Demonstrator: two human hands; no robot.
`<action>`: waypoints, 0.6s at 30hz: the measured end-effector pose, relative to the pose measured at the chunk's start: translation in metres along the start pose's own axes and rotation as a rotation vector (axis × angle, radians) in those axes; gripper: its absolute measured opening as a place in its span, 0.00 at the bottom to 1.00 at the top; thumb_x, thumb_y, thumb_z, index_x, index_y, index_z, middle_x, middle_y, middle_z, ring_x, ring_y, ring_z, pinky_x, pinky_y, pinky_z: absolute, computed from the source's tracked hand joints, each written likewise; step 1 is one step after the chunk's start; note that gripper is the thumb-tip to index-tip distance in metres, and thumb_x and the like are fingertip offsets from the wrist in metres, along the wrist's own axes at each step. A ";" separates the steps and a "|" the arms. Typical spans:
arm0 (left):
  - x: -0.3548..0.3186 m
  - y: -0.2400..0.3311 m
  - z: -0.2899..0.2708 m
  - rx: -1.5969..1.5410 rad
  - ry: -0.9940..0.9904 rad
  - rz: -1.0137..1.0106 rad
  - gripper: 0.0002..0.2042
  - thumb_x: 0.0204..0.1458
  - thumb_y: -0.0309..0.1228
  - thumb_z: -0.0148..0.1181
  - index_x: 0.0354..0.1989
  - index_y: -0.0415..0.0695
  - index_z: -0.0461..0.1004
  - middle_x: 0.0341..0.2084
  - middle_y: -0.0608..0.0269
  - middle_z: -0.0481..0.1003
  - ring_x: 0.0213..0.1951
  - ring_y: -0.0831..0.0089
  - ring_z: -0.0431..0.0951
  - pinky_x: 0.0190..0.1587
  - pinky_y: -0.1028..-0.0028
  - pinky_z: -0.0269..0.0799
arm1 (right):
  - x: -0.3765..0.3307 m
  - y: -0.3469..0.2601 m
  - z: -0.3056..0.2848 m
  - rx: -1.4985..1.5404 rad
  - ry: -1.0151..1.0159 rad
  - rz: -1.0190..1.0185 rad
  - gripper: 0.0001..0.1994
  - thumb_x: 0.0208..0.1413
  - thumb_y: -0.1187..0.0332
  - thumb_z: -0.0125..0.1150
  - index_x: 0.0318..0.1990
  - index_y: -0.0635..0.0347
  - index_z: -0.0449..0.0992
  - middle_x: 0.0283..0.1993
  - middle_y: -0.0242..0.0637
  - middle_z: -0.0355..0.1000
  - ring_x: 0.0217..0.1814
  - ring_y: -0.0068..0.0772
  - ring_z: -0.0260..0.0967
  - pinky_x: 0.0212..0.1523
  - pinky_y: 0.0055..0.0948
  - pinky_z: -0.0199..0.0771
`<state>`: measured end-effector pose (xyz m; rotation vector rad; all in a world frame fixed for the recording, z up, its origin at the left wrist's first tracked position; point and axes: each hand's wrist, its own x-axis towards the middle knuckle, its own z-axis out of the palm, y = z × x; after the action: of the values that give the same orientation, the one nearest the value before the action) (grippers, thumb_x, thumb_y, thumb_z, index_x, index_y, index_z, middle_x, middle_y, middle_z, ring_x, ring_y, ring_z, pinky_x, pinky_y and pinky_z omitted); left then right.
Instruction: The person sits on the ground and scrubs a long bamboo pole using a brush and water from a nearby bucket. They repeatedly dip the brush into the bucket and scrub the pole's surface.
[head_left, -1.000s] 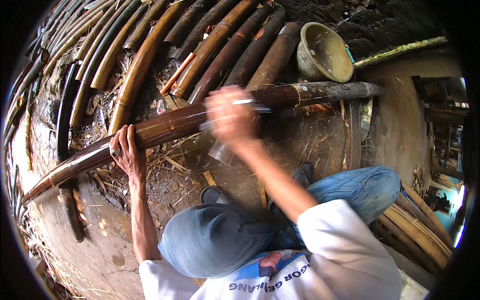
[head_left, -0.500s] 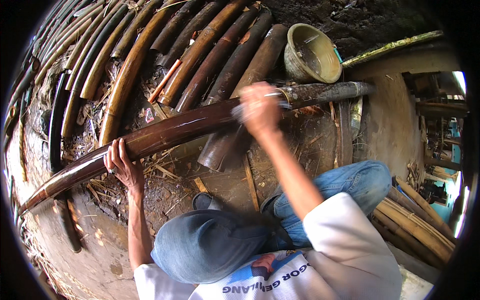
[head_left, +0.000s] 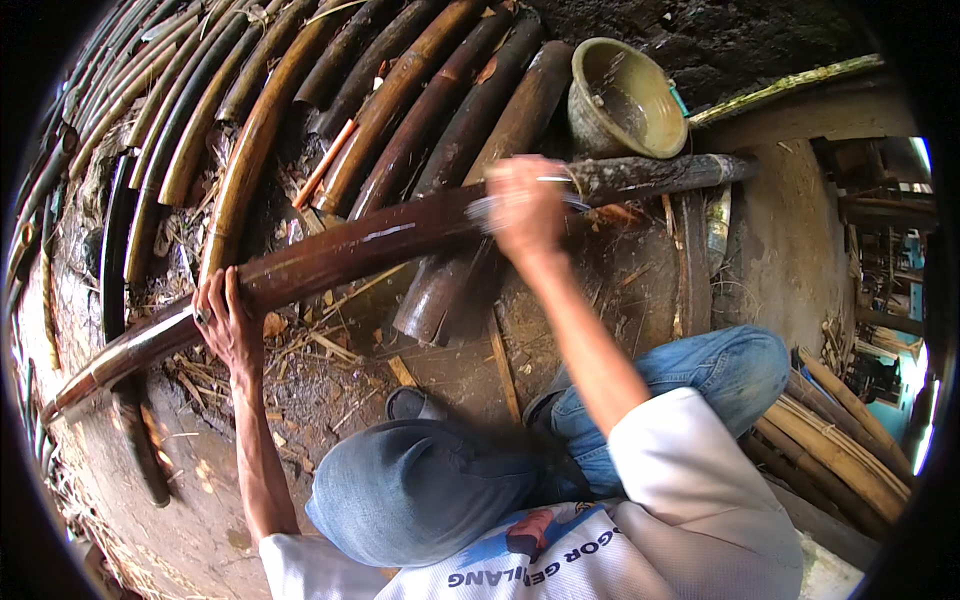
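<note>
A long, wet, dark brown bamboo pole point(head_left: 370, 234) lies crosswise before me, its right part duller and greyer. Toward its left end, my left hand point(head_left: 228, 322) grips it, fingers bent over the top and a ring on one of them. My right hand point(head_left: 527, 208) is closed and pressed on the pole right of its middle, smeared by motion. Something pale grey shows at the edges of the right hand, too blurred to name. Under the pole, a shorter dark bamboo piece point(head_left: 440, 295) sticks out toward me.
Several bamboo poles point(head_left: 240, 190) lie side by side at the far left. A round bucket point(head_left: 637, 128) with water in it stands beyond the pole's right part. Split bamboo lengths point(head_left: 835, 455) are stacked at the right. Wet ground with chips point(head_left: 325, 345) lies on the near side.
My left hand has moved left along the pole. The right hand has shifted slightly right and stays blurred. The pole's right end has moved slightly right and away from me.
</note>
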<state>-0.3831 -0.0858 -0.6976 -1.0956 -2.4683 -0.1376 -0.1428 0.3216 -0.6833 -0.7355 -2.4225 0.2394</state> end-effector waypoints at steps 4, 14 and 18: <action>0.030 0.014 0.021 -0.057 0.013 0.096 0.37 0.49 0.24 0.71 0.71 0.49 0.69 0.66 0.59 0.71 0.70 0.56 0.67 0.73 0.51 0.60 | -0.021 -0.154 0.049 0.327 0.072 -0.290 0.13 0.64 0.62 0.63 0.49 0.57 0.85 0.56 0.45 0.81 0.63 0.51 0.76 0.71 0.51 0.69; 0.014 0.005 0.014 -0.078 0.052 0.068 0.47 0.35 0.33 0.81 0.71 0.49 0.68 0.66 0.57 0.70 0.69 0.53 0.67 0.72 0.50 0.59 | -0.016 0.109 -0.016 -0.090 0.231 0.464 0.20 0.77 0.60 0.45 0.58 0.64 0.80 0.73 0.60 0.67 0.82 0.64 0.53 0.80 0.56 0.53; 0.050 0.016 -0.027 -0.054 -0.389 0.029 0.57 0.35 0.35 0.84 0.79 0.56 0.58 0.63 0.56 0.70 0.65 0.49 0.69 0.70 0.47 0.61 | -0.031 -0.093 0.019 0.301 -0.027 -0.091 0.15 0.67 0.62 0.60 0.55 0.58 0.84 0.61 0.50 0.78 0.72 0.53 0.69 0.77 0.56 0.59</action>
<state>-0.3919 -0.0478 -0.6528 -1.2822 -2.8003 0.0213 -0.1744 0.2271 -0.6834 -0.4886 -2.3654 0.5654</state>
